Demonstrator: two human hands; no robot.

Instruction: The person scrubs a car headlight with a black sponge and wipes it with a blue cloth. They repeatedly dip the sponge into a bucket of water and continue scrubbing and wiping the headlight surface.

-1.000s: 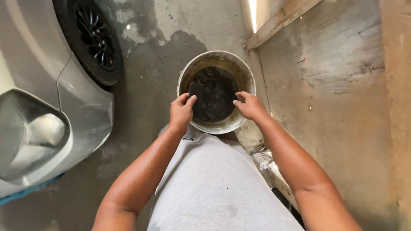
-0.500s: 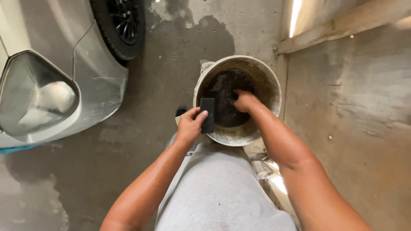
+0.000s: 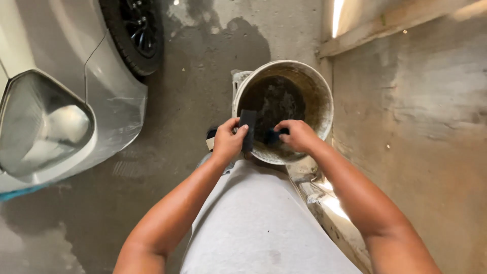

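Grey concrete floor (image 3: 193, 101), partly wet, lies under everything, and on it stands a dirty white bucket (image 3: 284, 111) with dark water inside. At the near-left rim of the bucket the left hand (image 3: 229, 141) pinches a flat dark block (image 3: 247, 129); its long axis stands almost upright, pointing from the hand toward the far side of the bucket. The right hand (image 3: 299, 136) is just beside it, over the near rim, its fingers closed on a small dark blue piece (image 3: 272, 136) that I cannot identify. The left hand is the nearer one to the block, the right reaches it by moving left. Left of the bucket stand a silver car bumper (image 3: 106, 106) and a tyre (image 3: 134, 33). Compared with half a second earlier, the right hand has come out of the bucket's inside to its near rim.
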